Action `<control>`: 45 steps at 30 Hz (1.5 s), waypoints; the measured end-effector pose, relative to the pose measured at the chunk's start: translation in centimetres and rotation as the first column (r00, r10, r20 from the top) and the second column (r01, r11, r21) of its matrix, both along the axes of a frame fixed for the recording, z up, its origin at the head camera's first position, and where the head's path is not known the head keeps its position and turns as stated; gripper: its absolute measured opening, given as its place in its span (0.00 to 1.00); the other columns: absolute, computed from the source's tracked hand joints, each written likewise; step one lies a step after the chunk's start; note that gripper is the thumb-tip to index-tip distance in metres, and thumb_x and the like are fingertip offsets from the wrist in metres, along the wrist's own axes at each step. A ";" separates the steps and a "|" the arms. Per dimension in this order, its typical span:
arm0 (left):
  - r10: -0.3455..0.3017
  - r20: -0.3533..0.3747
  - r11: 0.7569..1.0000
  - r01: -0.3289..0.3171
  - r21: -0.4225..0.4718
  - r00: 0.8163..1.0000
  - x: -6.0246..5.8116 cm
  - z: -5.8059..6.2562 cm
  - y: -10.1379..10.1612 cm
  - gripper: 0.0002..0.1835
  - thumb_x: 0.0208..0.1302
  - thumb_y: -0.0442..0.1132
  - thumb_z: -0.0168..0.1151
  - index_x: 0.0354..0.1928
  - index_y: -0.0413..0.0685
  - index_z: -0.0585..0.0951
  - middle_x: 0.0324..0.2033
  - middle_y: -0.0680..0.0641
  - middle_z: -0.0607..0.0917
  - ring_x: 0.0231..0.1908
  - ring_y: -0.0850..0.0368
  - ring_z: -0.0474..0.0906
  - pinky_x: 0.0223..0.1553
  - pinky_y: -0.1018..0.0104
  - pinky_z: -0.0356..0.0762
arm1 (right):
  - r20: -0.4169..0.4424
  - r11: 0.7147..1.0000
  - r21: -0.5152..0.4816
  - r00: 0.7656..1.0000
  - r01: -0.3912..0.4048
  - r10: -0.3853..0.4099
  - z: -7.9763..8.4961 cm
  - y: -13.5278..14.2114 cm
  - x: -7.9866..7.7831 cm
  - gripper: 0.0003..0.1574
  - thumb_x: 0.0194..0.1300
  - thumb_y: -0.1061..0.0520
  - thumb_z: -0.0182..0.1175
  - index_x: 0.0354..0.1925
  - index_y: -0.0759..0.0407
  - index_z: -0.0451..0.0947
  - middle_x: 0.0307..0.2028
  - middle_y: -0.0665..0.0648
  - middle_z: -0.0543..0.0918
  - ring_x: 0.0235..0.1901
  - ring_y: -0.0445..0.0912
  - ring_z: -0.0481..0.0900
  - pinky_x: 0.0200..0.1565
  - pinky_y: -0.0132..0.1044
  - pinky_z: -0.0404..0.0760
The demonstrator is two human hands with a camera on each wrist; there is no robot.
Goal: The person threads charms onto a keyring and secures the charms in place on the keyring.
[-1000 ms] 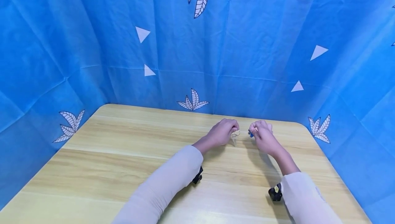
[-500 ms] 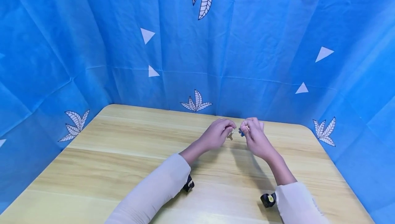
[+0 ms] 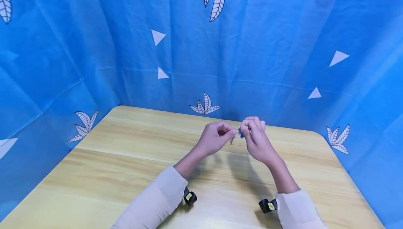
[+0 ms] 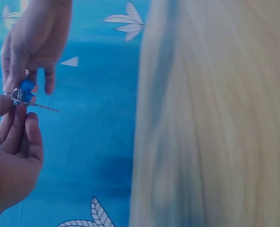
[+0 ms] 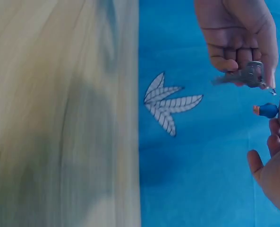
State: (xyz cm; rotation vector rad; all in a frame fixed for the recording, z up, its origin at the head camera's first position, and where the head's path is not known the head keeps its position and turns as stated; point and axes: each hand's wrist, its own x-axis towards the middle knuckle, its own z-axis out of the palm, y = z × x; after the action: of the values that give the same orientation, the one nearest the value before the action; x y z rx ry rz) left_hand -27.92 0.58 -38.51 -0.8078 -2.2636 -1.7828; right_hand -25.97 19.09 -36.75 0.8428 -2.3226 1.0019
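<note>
My left hand (image 3: 214, 138) pinches a metal key (image 3: 232, 140) between thumb and fingers, its blade hanging down. In the right wrist view, the key (image 5: 246, 74) looks grey, with its blade pointing left. Close beside it, my right hand (image 3: 257, 142) pinches a small blue keychain charm (image 3: 241, 133) with thumb and forefinger. That charm (image 5: 268, 110) has an orange tip in the right wrist view. A metal ring (image 4: 17, 96) shows between the fingertips of both hands in the left wrist view. Both hands are raised above the table's far part, fingertips nearly meeting.
The wood-grain table (image 3: 132, 159) has rounded far corners. A blue curtain (image 3: 195, 47) with white leaf and triangle prints hangs behind it and on both sides. Black wrist cameras (image 3: 190, 197) sit under both light sleeves (image 3: 154, 199).
Both hands have come closer together, bringing the key and the blue charm side by side. The right hand moved left in the view, and the left thumb has turned to the right. The head view shifted slightly.
</note>
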 end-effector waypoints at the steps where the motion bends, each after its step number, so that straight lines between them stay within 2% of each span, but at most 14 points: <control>1: 0.010 0.020 1.000 -0.011 0.023 1.000 0.1 0.2 -0.1 0.08 0.62 0.49 0.64 0.33 0.53 0.83 0.25 0.54 0.83 0.24 0.59 0.76 0.24 0.68 0.74 | 0.006 1.000 -0.011 1.000 0.000 0.000 0.1 -0.1 0.1 0.06 0.72 0.63 0.47 0.35 0.57 0.66 0.43 0.56 0.68 0.45 0.52 0.57 0.41 0.44 0.57; 4: 0.039 0.102 0.992 -0.051 0.115 0.994 0.5 0.8 -0.2 0.11 0.59 0.50 0.66 0.34 0.51 0.85 0.27 0.53 0.84 0.26 0.59 0.76 0.25 0.68 0.73 | 0.013 0.999 -0.034 1.000 -0.005 0.006 0.2 -0.6 0.2 0.07 0.72 0.63 0.46 0.34 0.56 0.66 0.42 0.55 0.67 0.44 0.52 0.57 0.41 0.44 0.57; 7: 0.032 0.191 0.972 -0.075 0.223 0.981 1.0 1.4 -0.3 0.12 0.58 0.48 0.68 0.36 0.47 0.86 0.29 0.50 0.84 0.28 0.58 0.76 0.30 0.68 0.76 | 0.004 0.998 -0.056 1.000 -0.018 0.018 0.3 -1.0 0.4 0.07 0.72 0.64 0.47 0.35 0.57 0.66 0.42 0.54 0.67 0.44 0.51 0.57 0.41 0.44 0.56; 12: -0.038 0.299 0.935 -0.071 0.347 0.953 1.6 2.0 -0.5 0.12 0.59 0.45 0.67 0.39 0.44 0.85 0.33 0.46 0.84 0.33 0.57 0.78 0.39 0.64 0.80 | -0.023 0.995 -0.098 0.999 -0.024 0.022 0.5 -1.4 0.9 0.07 0.69 0.69 0.48 0.36 0.59 0.67 0.42 0.56 0.68 0.44 0.51 0.58 0.41 0.43 0.55; 17: -0.124 0.336 0.904 -0.034 0.426 0.934 1.6 2.2 -0.6 0.12 0.61 0.42 0.66 0.42 0.41 0.83 0.36 0.44 0.85 0.36 0.57 0.80 0.43 0.62 0.80 | -0.069 0.992 -0.119 0.997 -0.029 0.021 1.3 -1.6 1.5 0.08 0.67 0.71 0.49 0.36 0.60 0.68 0.42 0.59 0.68 0.44 0.52 0.59 0.41 0.42 0.54; 22: -0.167 0.379 0.887 -0.029 0.461 0.910 1.5 2.3 -0.7 0.11 0.61 0.37 0.65 0.43 0.38 0.81 0.34 0.44 0.85 0.35 0.58 0.81 0.40 0.65 0.81 | -0.103 0.994 -0.102 0.994 -0.033 0.022 1.8 -1.5 1.8 0.07 0.68 0.70 0.48 0.35 0.60 0.67 0.41 0.56 0.68 0.44 0.49 0.60 0.42 0.41 0.53; 28: -0.225 0.465 0.866 -0.043 0.498 0.856 2.2 3.2 -0.8 0.12 0.60 0.34 0.64 0.42 0.32 0.80 0.34 0.44 0.84 0.32 0.59 0.80 0.37 0.68 0.79 | -0.102 0.995 -0.087 0.994 -0.041 0.032 2.2 -1.8 2.0 0.06 0.71 0.66 0.48 0.36 0.57 0.67 0.42 0.54 0.67 0.45 0.48 0.58 0.43 0.41 0.55; 32: -0.258 0.503 0.858 -0.043 0.512 0.825 3.0 4.2 -1.0 0.09 0.60 0.32 0.62 0.40 0.34 0.81 0.31 0.47 0.83 0.29 0.59 0.78 0.34 0.69 0.77 | -0.088 0.997 -0.071 0.995 -0.044 0.038 2.6 -2.3 2.2 0.06 0.71 0.64 0.48 0.36 0.56 0.66 0.44 0.54 0.66 0.46 0.49 0.57 0.44 0.42 0.58; 37: -0.278 0.514 0.856 -0.034 0.517 0.812 3.5 4.7 -0.9 0.04 0.59 0.32 0.61 0.35 0.39 0.81 0.27 0.48 0.83 0.27 0.59 0.77 0.32 0.70 0.76 | -0.121 0.997 -0.061 0.992 -0.051 0.043 2.8 -2.6 2.3 0.06 0.70 0.66 0.48 0.36 0.57 0.66 0.43 0.55 0.67 0.45 0.50 0.58 0.43 0.43 0.58; 45: -0.290 0.512 0.851 -0.028 0.525 0.808 3.9 5.1 -0.7 0.02 0.59 0.32 0.60 0.33 0.42 0.81 0.26 0.49 0.83 0.26 0.60 0.76 0.31 0.71 0.75 | -0.155 0.996 -0.050 0.985 -0.079 0.071 2.9 -2.7 2.2 0.04 0.70 0.64 0.49 0.36 0.58 0.66 0.43 0.56 0.67 0.45 0.51 0.59 0.44 0.44 0.56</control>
State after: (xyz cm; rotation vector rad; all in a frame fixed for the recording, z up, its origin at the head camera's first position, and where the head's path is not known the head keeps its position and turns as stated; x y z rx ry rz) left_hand -24.06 -0.12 -33.40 -0.3481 -1.8392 -2.8427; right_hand -23.73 16.38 -33.85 0.9564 -2.1382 0.9925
